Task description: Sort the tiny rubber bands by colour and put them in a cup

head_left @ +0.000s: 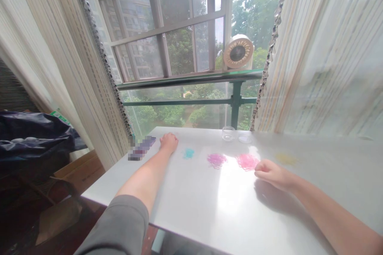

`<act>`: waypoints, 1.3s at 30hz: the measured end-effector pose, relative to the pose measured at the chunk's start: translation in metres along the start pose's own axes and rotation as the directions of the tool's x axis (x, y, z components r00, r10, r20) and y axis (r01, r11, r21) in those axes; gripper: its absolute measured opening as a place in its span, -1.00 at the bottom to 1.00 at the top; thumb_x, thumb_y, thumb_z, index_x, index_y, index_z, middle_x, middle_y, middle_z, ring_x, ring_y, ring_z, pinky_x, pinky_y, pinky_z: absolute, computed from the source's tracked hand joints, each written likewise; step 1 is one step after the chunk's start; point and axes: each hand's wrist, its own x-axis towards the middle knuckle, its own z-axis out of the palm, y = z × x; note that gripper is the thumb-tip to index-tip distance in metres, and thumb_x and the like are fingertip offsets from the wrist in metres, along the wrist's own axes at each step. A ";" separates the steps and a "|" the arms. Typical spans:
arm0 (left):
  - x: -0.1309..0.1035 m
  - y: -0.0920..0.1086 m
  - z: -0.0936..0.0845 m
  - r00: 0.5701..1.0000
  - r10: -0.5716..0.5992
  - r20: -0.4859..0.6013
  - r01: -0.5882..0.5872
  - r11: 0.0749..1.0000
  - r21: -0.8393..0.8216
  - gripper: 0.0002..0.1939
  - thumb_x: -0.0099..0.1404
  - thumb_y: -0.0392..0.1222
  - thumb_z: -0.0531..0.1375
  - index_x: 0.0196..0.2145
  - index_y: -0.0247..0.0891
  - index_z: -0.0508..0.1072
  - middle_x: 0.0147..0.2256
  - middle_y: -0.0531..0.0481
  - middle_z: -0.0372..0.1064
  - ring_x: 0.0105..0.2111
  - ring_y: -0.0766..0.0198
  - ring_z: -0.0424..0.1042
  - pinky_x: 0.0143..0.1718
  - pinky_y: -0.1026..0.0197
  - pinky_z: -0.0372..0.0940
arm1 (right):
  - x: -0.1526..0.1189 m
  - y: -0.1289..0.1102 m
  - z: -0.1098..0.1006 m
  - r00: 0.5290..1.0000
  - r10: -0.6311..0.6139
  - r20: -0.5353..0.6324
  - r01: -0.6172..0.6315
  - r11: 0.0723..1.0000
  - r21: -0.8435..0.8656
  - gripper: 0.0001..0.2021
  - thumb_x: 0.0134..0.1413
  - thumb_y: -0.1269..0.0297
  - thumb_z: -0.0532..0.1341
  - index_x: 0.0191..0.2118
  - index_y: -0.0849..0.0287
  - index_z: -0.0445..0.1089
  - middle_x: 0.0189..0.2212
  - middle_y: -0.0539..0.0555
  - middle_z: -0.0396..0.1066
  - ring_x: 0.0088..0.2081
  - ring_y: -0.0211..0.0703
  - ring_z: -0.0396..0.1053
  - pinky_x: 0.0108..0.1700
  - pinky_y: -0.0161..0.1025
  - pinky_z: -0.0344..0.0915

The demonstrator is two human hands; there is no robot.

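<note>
On the white table [191, 191] lie small piles of thin, loose pieces: blue [188, 153], purple [217, 161], pink [247, 161] and pale yellow [285, 158]. My left hand [169, 142] rests near the far left part of the table, left of the blue pile, its fingers curled together; anything inside is hidden. Just at the right edge of the pink pile is my right hand [271, 173], fingers pressed together in a pinch; what they hold is too small to make out. A clear round container [228, 134] and a clear round lid [245, 138] stand behind the piles.
A blurred-out dark object [142, 149] lies at the table's left edge. A white round fan [238, 51] is by the window above the railing [191, 79]. Curtains hang on both sides. Left of the table are a cardboard box [79, 173] and a dark bag [36, 135].
</note>
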 end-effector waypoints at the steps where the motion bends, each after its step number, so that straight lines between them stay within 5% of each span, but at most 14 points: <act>1: -0.002 0.004 -0.002 1.000 -0.005 -0.006 0.005 1.000 -0.020 -0.81 0.21 -0.27 0.07 -0.36 -0.28 0.50 -0.08 -0.23 0.39 0.01 -0.08 0.25 0.00 -0.06 0.11 | 0.000 -0.001 0.000 1.000 0.003 0.000 -0.003 1.000 -0.003 -0.71 -0.15 0.34 0.05 -0.65 0.13 -0.16 -0.68 -0.14 -0.27 -0.60 -0.38 -0.25 -0.54 -0.27 -0.29; 4: -0.012 0.029 -0.008 1.000 0.018 -0.009 -0.018 0.994 -0.106 -0.73 0.29 -0.29 -0.05 -0.27 -0.33 0.44 -0.15 -0.26 0.40 -0.11 0.04 0.34 -0.11 0.07 0.20 | -0.001 -0.004 0.001 1.000 0.029 -0.003 -0.029 1.000 0.001 -0.70 -0.13 0.33 0.05 -0.65 0.12 -0.16 -0.68 -0.14 -0.26 -0.60 -0.38 -0.24 -0.55 -0.28 -0.27; 7: -0.035 0.070 -0.008 0.986 0.163 0.041 -0.149 0.962 -0.227 -0.72 0.32 -0.26 -0.10 -0.27 -0.30 0.40 -0.32 -0.11 0.44 -0.30 0.21 0.40 -0.28 0.23 0.24 | -0.004 -0.011 0.002 0.999 0.038 -0.012 -0.038 0.999 -0.025 -0.67 -0.08 0.32 0.08 -0.65 0.13 -0.15 -0.68 -0.15 -0.24 -0.60 -0.38 -0.22 -0.55 -0.29 -0.25; 11: -0.083 0.131 -0.007 0.907 0.407 0.113 -0.333 0.854 -0.400 -0.80 0.27 -0.17 0.00 -0.34 -0.23 0.40 -0.46 0.07 0.41 -0.46 0.34 0.36 -0.44 0.34 0.19 | -0.007 -0.027 0.008 1.000 -0.019 -0.025 0.020 0.999 0.045 -0.73 0.04 0.25 0.13 -0.59 0.17 0.09 -0.64 -0.11 0.03 -0.56 -0.34 0.04 -0.51 -0.33 -0.01; 13: -0.106 0.152 -0.009 0.862 0.488 0.139 -0.375 0.796 -0.475 -0.82 0.23 -0.13 0.05 -0.36 -0.22 0.42 -0.49 0.12 0.40 -0.51 0.38 0.33 -0.48 0.36 0.17 | -0.007 -0.036 0.014 0.994 -0.084 -0.074 0.093 0.987 0.130 -0.87 0.05 0.23 0.16 -0.38 0.18 0.26 -0.52 -0.06 0.20 -0.48 -0.29 0.17 -0.47 -0.33 0.11; 15: -0.123 0.163 -0.014 0.821 0.553 0.139 -0.392 0.725 -0.566 -0.80 0.22 -0.11 0.06 -0.39 -0.24 0.42 -0.51 0.11 0.38 -0.54 0.39 0.30 -0.50 0.36 0.16 | -0.006 -0.043 0.021 0.980 -0.133 -0.147 0.157 0.973 0.170 -0.77 0.05 0.22 0.20 -0.17 0.16 0.28 -0.45 -0.04 0.25 -0.47 -0.28 0.21 -0.46 -0.32 0.17; 25: -0.143 0.149 -0.013 0.808 0.579 0.108 -0.379 0.653 -0.656 -0.80 0.19 -0.12 0.08 -0.46 -0.26 0.39 -0.60 0.11 0.27 -0.59 0.38 0.21 -0.54 0.34 0.10 | 0.005 -0.044 0.040 0.919 -0.184 -0.350 0.283 0.924 0.259 -0.69 -0.01 0.16 0.26 -0.15 0.19 0.34 -0.52 -0.01 0.33 -0.53 -0.27 0.27 -0.51 -0.29 0.25; 30: -0.145 0.150 -0.008 0.787 0.607 0.115 -0.421 0.663 -0.619 -0.83 0.17 -0.15 0.09 -0.48 -0.26 0.39 -0.59 0.10 0.29 -0.58 0.38 0.22 -0.54 0.34 0.10 | 0.006 -0.042 0.040 0.891 -0.191 -0.412 0.303 0.926 0.226 -0.79 -0.03 0.15 0.26 -0.35 0.20 0.41 -0.54 0.00 0.37 -0.58 -0.31 0.24 -0.53 -0.30 0.21; 39: -0.144 0.148 -0.004 0.771 0.632 0.074 -0.499 0.674 -0.545 -0.88 0.15 -0.20 0.09 -0.48 -0.24 0.38 -0.57 0.10 0.34 -0.56 0.38 0.26 -0.51 0.34 0.11 | 0.005 -0.040 0.040 0.885 -0.210 -0.415 0.307 0.934 0.181 -0.85 -0.04 0.23 0.25 -0.36 0.20 0.42 -0.44 0.05 0.43 -0.47 -0.24 0.31 -0.39 -0.26 0.26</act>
